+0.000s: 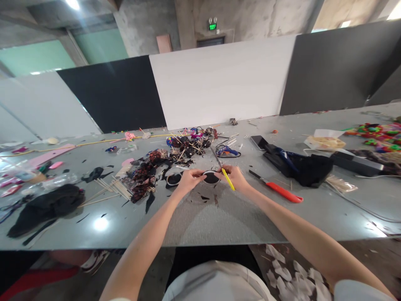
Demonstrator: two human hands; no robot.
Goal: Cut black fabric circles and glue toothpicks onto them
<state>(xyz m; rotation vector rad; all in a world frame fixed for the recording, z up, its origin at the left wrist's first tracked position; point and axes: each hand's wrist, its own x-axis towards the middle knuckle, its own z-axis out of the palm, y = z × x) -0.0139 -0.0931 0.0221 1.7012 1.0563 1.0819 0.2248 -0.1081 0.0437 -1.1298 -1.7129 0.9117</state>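
My left hand and my right hand meet over the grey table, both pinching a small round black piece with a white rim between them. My right hand also grips yellow-handled scissors, whose blades point up and away. A second white-rimmed ring lies just left of my left hand. Small black scraps lie on the table below my hands.
A heap of dark flower-like pieces on thin sticks lies behind my hands. Bamboo sticks and black cloth are at left. A red-handled cutter, a black bag and colourful craft bits are at right.
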